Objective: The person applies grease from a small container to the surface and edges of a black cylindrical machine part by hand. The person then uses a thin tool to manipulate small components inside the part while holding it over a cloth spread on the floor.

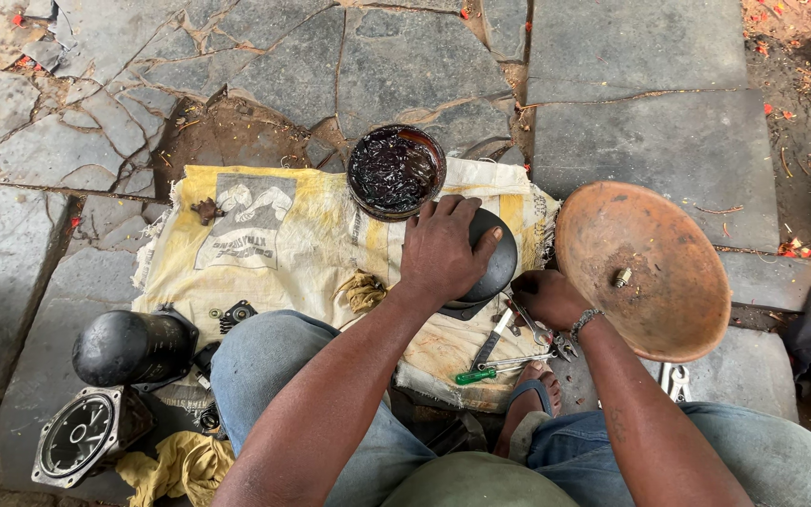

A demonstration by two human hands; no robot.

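From the head camera, the left hand (440, 252) lies spread, palm down, gripping a black domed cover (490, 263) on the yellow sack (283, 253) below the grease tin (395, 171), while the right hand (548, 299) closes around a spanner (529, 327).

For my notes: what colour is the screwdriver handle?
Green, on the screwdriver; the head view shows it.

Cracked grey stone paving (650, 56) carries a worn yellow sack (293, 253), a rusty round dish (640, 272) at its right edge, and a black cylinder (129, 347) at its left.
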